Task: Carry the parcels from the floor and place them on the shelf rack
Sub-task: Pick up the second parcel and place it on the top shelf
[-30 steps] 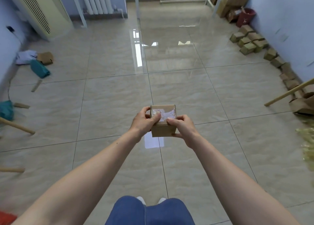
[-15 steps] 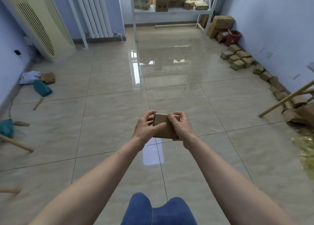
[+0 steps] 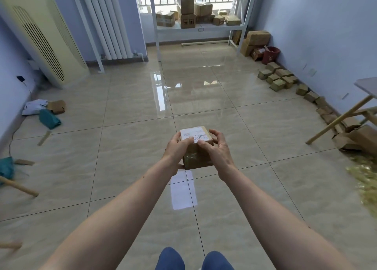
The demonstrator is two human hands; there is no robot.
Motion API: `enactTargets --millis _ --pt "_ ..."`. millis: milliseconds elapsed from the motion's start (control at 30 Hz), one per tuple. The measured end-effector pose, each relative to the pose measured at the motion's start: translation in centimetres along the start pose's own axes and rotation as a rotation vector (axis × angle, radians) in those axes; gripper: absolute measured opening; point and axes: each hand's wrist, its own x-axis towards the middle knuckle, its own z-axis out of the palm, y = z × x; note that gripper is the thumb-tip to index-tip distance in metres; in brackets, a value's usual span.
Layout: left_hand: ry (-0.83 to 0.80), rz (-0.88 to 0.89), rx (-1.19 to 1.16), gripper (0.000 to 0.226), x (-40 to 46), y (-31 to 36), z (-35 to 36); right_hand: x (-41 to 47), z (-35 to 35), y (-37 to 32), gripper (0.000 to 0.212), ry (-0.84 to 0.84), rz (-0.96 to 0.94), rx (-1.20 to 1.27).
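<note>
A small brown cardboard parcel [image 3: 197,155] with a white label on top is held out in front of me at about waist height. My left hand [image 3: 177,149] grips its left side and my right hand [image 3: 216,149] grips its right side. The white metal shelf rack [image 3: 201,27] stands at the far end of the room in front of a window, with several cardboard parcels [image 3: 186,10] on its shelf. More small parcels [image 3: 275,78] lie on the floor along the right wall.
A tall cream air conditioner [image 3: 40,37] and a white radiator [image 3: 108,24] stand at the left. Cloths and a flat box [image 3: 47,111] lie by the left wall. A wooden-legged table [image 3: 344,118], larger boxes [image 3: 256,41] and a red bin [image 3: 270,55] line the right side.
The view has tilted up and moved forward, so the rack and its parcels now show. The parcel has been turned in both hands; its labelled face is up.
</note>
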Motion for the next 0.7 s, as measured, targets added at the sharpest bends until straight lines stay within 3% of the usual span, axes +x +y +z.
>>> enactTargets --millis 100,233,367,500,600,700 --pt "0.104 0.073 -0.042 0.031 -0.2 0.0 0.5 -0.1 0.1 -0.3 0.070 0.050 0.088 0.031" --pt "0.138 0.110 -0.044 0.060 -0.7 -0.1 1.1 -0.4 0.6 -1.0 0.056 0.051 0.220 0.062" --pt "0.127 0.039 -0.051 0.091 -1.2 0.3 1.0 -0.3 0.2 -1.8 0.036 0.076 0.213 0.153" --pt "0.105 -0.016 -0.119 0.074 -1.0 0.4 0.4 -0.5 -0.7 -2.3 0.026 0.049 0.193 0.162" --pt "0.101 -0.015 -0.170 0.074 -1.4 0.4 0.3 -0.7 -0.9 -2.2 0.020 0.032 0.203 0.166" --pt "0.134 0.001 -0.202 0.090 -1.9 0.2 0.6 -0.8 -0.6 -1.9 0.040 0.024 0.232 0.189"
